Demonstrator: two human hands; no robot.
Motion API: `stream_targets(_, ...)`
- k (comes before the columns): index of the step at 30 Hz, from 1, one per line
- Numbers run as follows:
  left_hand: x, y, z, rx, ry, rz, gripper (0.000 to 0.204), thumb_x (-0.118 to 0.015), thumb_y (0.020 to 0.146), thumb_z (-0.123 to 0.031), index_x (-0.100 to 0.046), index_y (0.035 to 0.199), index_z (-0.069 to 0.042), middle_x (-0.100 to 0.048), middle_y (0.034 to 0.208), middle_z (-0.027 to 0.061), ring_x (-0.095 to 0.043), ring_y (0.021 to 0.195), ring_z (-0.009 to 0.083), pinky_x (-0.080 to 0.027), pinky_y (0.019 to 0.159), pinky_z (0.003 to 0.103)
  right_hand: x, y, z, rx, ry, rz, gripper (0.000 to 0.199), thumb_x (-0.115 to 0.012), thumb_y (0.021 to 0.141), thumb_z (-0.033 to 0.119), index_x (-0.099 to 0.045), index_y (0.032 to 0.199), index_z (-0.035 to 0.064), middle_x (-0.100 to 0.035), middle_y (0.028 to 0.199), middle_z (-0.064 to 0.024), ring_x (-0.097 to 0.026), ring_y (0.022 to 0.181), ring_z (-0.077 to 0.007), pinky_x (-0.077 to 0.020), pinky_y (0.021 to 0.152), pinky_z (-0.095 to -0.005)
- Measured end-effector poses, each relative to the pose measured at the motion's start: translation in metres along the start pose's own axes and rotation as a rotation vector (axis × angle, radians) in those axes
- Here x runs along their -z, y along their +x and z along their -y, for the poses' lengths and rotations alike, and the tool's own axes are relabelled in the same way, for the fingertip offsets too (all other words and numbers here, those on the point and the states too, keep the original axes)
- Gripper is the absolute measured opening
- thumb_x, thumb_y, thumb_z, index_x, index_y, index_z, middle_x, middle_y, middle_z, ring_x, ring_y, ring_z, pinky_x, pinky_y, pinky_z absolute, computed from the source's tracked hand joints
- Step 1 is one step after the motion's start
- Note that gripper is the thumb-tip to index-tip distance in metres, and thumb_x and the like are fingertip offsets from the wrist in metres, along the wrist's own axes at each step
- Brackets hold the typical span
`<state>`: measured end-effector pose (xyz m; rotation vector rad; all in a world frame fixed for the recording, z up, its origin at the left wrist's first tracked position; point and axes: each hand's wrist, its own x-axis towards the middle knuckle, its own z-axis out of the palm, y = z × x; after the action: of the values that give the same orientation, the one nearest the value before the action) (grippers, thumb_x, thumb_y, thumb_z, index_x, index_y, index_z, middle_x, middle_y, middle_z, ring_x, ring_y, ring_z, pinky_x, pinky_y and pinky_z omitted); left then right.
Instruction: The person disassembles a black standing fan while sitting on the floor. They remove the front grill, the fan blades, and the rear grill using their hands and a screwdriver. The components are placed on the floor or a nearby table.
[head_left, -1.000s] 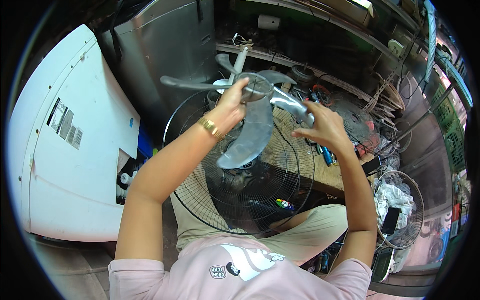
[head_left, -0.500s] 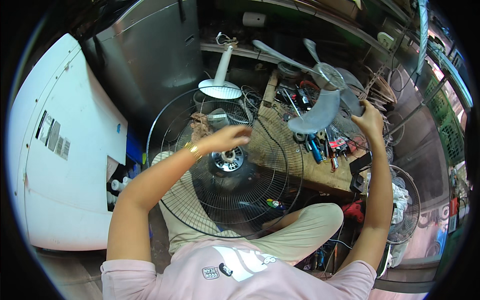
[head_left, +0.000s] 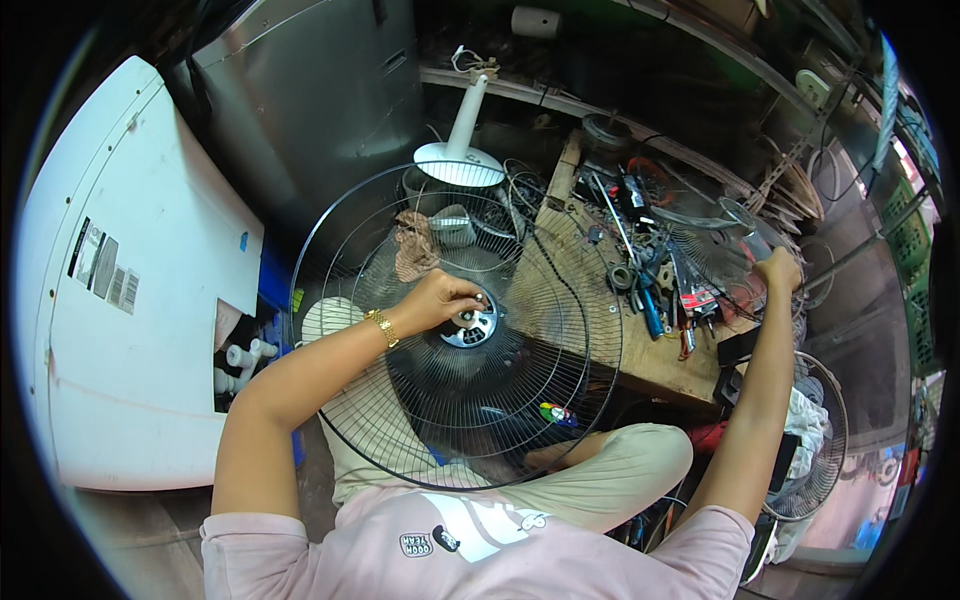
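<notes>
Two hands are working: the left hand (head_left: 438, 299) is bunching its fingers over the motor hub (head_left: 472, 334), best centring squarely, grasp unclear; the right hand (head_left: 779, 270) is holding the fan blade (head_left: 757, 244).

Open air over the grille, walls left, clutter right

Above the grille (head_left: 540, 370), open room lies between the forearms, from the shirt (head_left: 475, 530) up to the left hand (head_left: 445, 300) at the hub (head_left: 472, 328). The wires bar any reach straight down to the legs. Past the far rim, the white stand (head_left: 460, 165) blocks the way ahead. The panel (head_left: 150, 300) and steel cabinet (head_left: 310, 120) wall in the left. Bare wood on the bench (head_left: 665, 372) gives a low passage (partly beneath the wires), but tools (head_left: 650, 300) crowd its right. The blades (head_left: 755, 245), gripped by the right hand (head_left: 778, 270), obstruct the space beyond.
</notes>
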<state>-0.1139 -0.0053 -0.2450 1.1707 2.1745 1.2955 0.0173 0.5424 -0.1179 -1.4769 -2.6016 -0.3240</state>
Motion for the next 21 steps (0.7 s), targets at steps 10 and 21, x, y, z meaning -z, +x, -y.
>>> stream_targets(10, -0.010, 0.002, -0.007, -0.079, 0.223, -0.190, 0.019, -0.073, 0.077, -0.014, -0.061, 0.076, 0.000, -0.065, 0.070, 0.0100, -0.063, 0.061, 0.0201, -0.047, 0.055, 0.031, -0.064, 0.026, 0.007, -0.015, 0.116, 0.002, 0.050, -0.076, 0.071, 0.029, -0.060, 0.114, 0.0105, -0.063, 0.114, -0.0168, -0.062, 0.105, -0.0349, -0.0512, 0.086, -0.0469)
stream_targets(21, 0.033, 0.003, -0.029, -0.182, 0.510, 0.071, 0.044, -0.059, 0.088, -0.018, -0.053, 0.130, -0.006, -0.047, 0.140, 0.0117, -0.042, 0.131, 0.0283, -0.037, 0.107, 0.039, -0.104, 0.026, 0.035, 0.340, 0.331, -0.184, 0.045, -0.070, 0.078, 0.034, -0.060, 0.109, 0.0024, -0.062, 0.105, -0.0189, -0.060, 0.100, -0.0375, -0.0465, 0.086, -0.0453)
